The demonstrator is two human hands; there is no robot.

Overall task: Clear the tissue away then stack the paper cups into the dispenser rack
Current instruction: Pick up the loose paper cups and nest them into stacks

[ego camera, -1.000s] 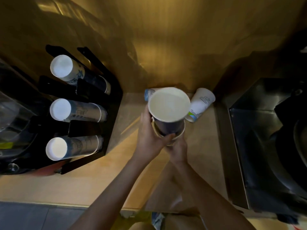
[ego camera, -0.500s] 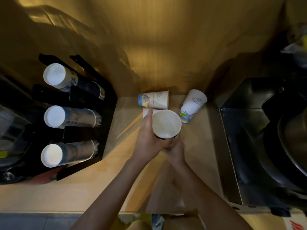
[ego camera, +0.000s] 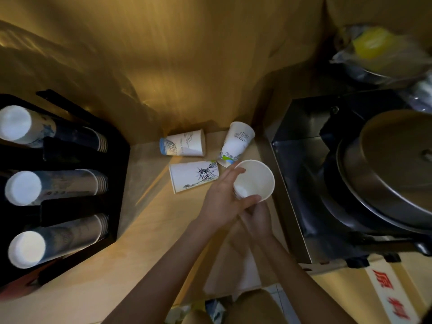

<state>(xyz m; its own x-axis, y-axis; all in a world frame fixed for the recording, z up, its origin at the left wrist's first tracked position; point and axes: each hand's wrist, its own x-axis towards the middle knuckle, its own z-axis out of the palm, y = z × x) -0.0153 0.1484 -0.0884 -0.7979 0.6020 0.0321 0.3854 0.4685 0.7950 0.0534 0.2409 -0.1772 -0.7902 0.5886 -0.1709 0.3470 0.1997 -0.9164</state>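
White paper cup (ego camera: pixel 253 178) is gripped by both the left hand (ego camera: pixel 222 199) and right hand (ego camera: pixel 256 218), mouth upward, probably to nest loose cups (ego camera: pixel 194 175) from the counter (ego camera: pixel 145 230) inside it.

Operator's log, body visible to me: left hand (ego camera: pixel 221 202) bare, no glove, ring or watch that I can see. Right hand (ego camera: pixel 256 220) bare likewise. Both forearms uncovered to the frame's lower edge; no sleeve or cuff shows. Fingernails too blurred to describe.
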